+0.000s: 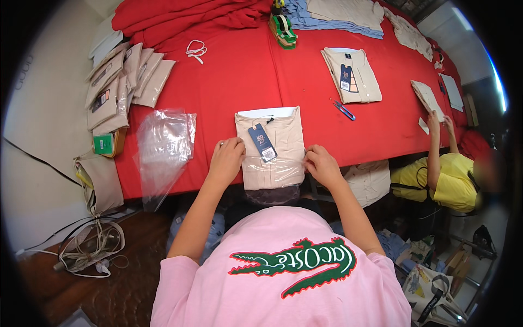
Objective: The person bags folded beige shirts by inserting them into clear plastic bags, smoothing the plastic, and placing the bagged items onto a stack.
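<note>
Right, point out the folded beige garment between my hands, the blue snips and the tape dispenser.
Folded beige garment (287, 139): head view, on its front fabric.
Blue snips (344, 110): head view, on the handles.
Tape dispenser (286, 38): head view, on its green body.

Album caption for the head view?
Two hands flank a folded beige shirt, its lower part under clear plastic, at a red table.

Downward head-worn fisheye view over the red table (231, 79)

A folded beige shirt (287, 139) lies flat at the near edge of the red-covered desk (218, 109), collar end away. A clear plastic bag (280, 175) covers its lower part; a dark-blue tag (262, 143) lies slanted on the front.
</note>
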Demonstrator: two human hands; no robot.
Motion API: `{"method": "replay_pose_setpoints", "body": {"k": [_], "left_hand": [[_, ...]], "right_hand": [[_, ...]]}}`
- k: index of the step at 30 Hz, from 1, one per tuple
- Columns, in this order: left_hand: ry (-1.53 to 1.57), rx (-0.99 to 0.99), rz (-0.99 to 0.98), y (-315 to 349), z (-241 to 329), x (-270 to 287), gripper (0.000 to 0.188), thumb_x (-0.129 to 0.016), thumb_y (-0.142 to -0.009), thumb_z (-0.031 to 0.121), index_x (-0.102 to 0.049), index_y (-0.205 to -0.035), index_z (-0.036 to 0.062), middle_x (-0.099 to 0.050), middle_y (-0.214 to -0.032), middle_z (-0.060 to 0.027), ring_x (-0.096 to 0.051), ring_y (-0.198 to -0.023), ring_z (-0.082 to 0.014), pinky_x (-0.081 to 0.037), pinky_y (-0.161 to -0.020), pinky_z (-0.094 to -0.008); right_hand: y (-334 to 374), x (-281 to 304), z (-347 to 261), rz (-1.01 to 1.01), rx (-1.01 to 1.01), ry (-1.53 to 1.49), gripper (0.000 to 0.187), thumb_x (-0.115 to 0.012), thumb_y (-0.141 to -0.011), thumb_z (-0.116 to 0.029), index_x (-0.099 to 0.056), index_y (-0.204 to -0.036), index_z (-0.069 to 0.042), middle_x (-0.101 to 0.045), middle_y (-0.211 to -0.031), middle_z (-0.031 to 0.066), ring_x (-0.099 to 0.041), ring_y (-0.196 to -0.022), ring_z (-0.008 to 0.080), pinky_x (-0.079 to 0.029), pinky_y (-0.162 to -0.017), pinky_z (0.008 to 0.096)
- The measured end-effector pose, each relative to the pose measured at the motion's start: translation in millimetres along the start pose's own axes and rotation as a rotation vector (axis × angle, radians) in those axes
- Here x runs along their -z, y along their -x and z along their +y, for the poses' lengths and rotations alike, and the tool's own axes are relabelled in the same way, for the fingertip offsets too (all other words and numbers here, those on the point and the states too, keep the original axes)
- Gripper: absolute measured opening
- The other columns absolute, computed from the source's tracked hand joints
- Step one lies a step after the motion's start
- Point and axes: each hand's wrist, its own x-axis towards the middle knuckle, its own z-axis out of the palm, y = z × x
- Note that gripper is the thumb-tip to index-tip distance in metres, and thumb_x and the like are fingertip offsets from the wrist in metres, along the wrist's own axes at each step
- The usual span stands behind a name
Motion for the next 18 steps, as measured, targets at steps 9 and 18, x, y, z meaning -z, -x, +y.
{"method": "replay_pose_setpoints", "body": {"k": [9,18], "left_hand": [[-0.029,-0.021,-0.052,-30,-24,-23,0.022,-0.068,-0.097,0.010,-0.067,-0.117,0.0034,-0.069,-0.140,-0.0128,-0.063,-0.133,-0.0296,-0.036,-0.124,-0.0547],[0.213,-0.026,-0.011,-14,-11,11,0.016,-0.071,-0.095,0.009,-0.065,-0.108,0.0035,-0.073,-0.114,-0.0117,-0.068,-0.115,-0.0311,-0.042,-0.117,-0.0488]], "right_hand": [[-50,1,23,0.009,0.156,0.058,0.015,-0.079,-0.086,-0.012,-0.070,-0.094,-0.003,-0.073,-0.108,0.0112,-0.068,-0.107,0.0341,-0.056,-0.090,0.0484],[-91,35,-6,0.026,0.070,0.007,0.010,-0.074,-0.092,-0.014,-0.070,-0.096,-0.005,-0.073,-0.104,0.0112,-0.068,-0.103,0.0365,-0.054,-0.095,0.0511]]}}
